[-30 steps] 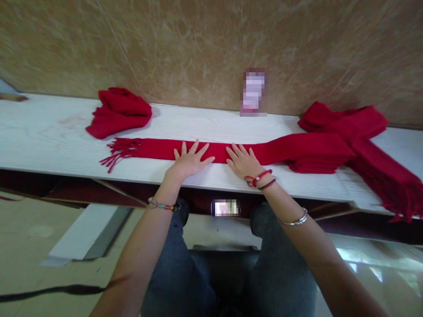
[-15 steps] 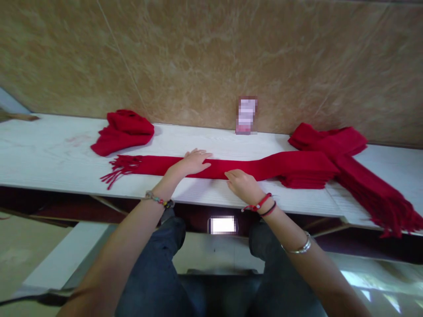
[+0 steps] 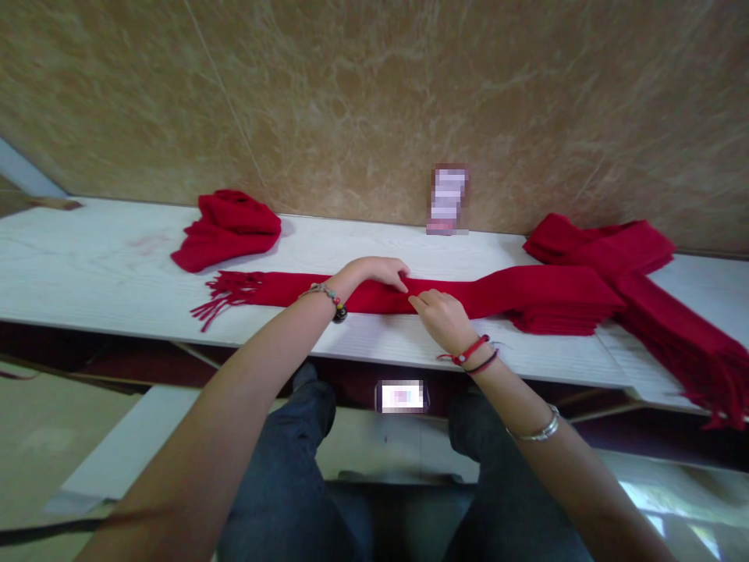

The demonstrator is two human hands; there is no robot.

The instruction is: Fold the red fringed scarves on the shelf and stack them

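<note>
A long red scarf (image 3: 281,287) with a fringed left end lies stretched along a white table (image 3: 87,273). My left hand (image 3: 378,272) reaches over the scarf's middle, fingers curled down onto its far edge. My right hand (image 3: 441,314) rests at the near edge just to the right, fingers bent and pinching the fabric. The two hands sit close together, almost touching. Both wrists wear bracelets.
A folded red scarf (image 3: 231,229) lies at the back left. A stack of folded red scarves (image 3: 562,300) and a loose heap of scarves (image 3: 608,242) lie at the right, fringes hanging off the table's edge. A small blurred upright item (image 3: 448,199) stands against the marbled wall.
Both hands lay flat and spread on the scarf a second ago. They have since curled and drawn together, the left reaching to the far edge, the right gripping the near edge.
</note>
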